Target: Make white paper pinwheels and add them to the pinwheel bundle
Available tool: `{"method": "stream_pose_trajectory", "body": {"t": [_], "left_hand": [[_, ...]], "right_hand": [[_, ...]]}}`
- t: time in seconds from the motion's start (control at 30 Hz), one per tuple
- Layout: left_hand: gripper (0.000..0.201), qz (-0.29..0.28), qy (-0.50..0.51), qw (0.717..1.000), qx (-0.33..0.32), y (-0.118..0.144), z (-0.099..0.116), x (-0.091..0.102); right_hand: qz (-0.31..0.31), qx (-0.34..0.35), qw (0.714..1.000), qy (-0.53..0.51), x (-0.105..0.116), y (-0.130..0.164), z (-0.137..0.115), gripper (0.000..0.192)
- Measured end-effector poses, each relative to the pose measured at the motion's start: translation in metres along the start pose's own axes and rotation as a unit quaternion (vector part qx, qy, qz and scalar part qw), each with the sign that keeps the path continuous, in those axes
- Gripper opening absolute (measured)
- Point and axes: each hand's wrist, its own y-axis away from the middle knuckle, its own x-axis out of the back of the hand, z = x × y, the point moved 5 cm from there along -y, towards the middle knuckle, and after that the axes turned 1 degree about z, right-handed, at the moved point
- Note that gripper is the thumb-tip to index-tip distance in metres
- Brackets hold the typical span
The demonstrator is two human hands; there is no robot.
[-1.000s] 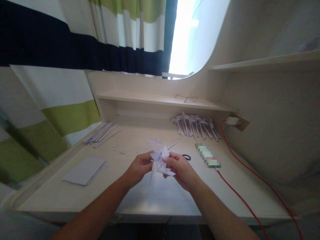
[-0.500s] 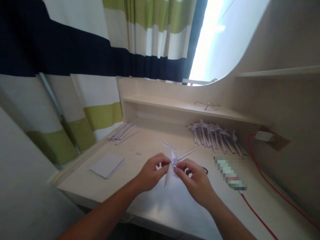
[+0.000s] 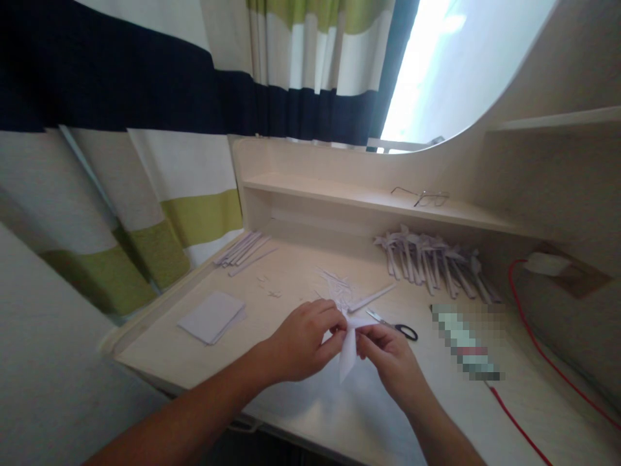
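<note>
Over the pale desk (image 3: 310,414), the left hand (image 3: 308,340) and right hand (image 3: 391,356), both nearly closed, pinched folded white paper (image 3: 348,356) between them (apparently mid-shaping, the next move calling for gentle steadiness).

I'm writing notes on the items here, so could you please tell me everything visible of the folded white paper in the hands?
The folded white paper looks thin and plain, with pointed flaps: a broad one points down in the picture, another to the right. It is held by the left hand and right hand, above the desk. The hands hide part of it, so its full shape is unclear.
</note>
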Motion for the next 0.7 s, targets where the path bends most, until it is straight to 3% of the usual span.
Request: {"method": "stream_pose_trajectory", "body": {"t": [0.33,0.7], "left_hand": [[0.007,-0.038,-0.049,0.998,-0.024,0.015,0.004,-0.015],[0.009,-0.017,0.017,1.0,-0.01,0.012,0.006,-0.019]], "right_hand": [[0.03,-0.064,0.995,-0.073,-0.009,0.026,0.022,0.034],[0.025,-0.093,0.98,-0.173,-0.009,0.034,0.026,0.027]]}}
